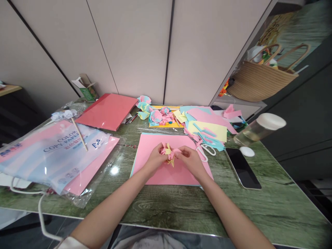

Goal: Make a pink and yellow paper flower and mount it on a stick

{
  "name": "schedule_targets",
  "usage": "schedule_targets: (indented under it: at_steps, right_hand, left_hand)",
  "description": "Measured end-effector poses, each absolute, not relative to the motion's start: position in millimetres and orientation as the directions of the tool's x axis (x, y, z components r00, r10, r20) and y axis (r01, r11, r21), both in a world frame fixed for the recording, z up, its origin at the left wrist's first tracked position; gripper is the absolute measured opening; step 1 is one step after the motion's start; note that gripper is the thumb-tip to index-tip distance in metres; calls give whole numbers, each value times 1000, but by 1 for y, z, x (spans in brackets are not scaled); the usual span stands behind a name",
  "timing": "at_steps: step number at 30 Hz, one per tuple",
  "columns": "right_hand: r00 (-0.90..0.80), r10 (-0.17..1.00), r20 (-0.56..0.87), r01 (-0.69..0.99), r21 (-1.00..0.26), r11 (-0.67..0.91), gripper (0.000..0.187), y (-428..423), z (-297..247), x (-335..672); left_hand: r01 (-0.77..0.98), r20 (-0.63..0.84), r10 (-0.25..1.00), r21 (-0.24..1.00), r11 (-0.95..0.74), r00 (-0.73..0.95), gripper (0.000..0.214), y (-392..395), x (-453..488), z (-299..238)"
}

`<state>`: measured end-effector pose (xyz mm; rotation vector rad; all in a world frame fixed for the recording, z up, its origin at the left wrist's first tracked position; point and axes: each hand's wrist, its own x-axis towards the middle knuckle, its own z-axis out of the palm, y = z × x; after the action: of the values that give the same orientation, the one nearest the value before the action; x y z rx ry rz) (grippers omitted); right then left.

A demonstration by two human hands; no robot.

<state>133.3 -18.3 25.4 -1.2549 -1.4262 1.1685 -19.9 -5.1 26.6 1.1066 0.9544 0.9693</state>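
Observation:
Over a stack of pink paper (155,173), my two hands work at a pink and yellow paper flower (169,154). My left hand (156,158) grips the flower from its left side, fingers closed round it. My right hand (190,159) pinches a pink petal at the flower's right edge. Fingertips and petals overlap, so the flower's underside is hidden. White-handled scissors (206,152) lie just beyond my right hand. Several finished paper flowers (158,116) in pink, blue and yellow sit farther back.
Paper scraps (207,128) pile up at the back right. A phone (242,167), a white round lid (247,151) and a clear bottle (259,128) stand at the right. Packaged colour paper (62,148) and a red folder (109,110) cover the left. Thin wires (157,131) lie behind the stack.

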Motion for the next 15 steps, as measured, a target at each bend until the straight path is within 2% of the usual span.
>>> schedule_targets:
  at_steps: [8,15]
  right_hand:
    - [-124,992,-9,92,-996,3,21,-16,25,136]
    - [-137,989,-48,50,-998,-42,23,-17,23,135]
  left_hand:
    - [-230,-146,942,948,221,303,40,-5,-19,25]
    - [-238,-190,916,929,284,352,38,-3,-20,21]
